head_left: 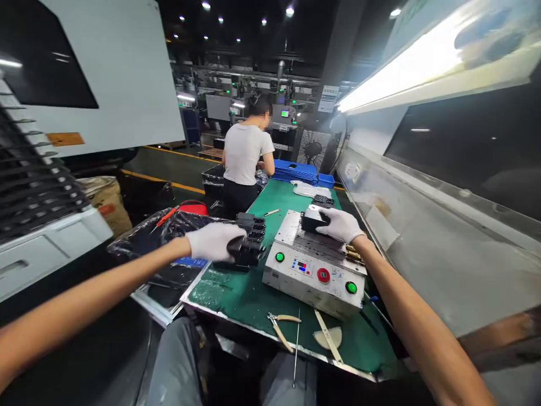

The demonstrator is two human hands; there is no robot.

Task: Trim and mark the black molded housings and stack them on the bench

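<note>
My left hand (pixel 212 241), in a white glove, grips a black plastic moulded part (pixel 235 246) at the edge of a stack of similar black parts (pixel 252 248) on the green bench mat (pixel 224 293). My right hand (pixel 340 224), also gloved, closes over a black moulded part (pixel 311 221) seated on the metal plate of a white benchtop fixture (pixel 313 276). That fixture has green buttons, a red button and a small display on its front. A short row of black parts (pixel 323 200) lies beyond it.
Pliers with tan handles (pixel 282 330) and a thin metal rod (pixel 297 349) lie near the bench's front edge. A co-worker (pixel 247 152) stands at the far end beside stacked blue crates (pixel 296 172). A black plastic bag (pixel 156 242) lies left of the bench, and a lit panel (pixel 422 67) runs along the right.
</note>
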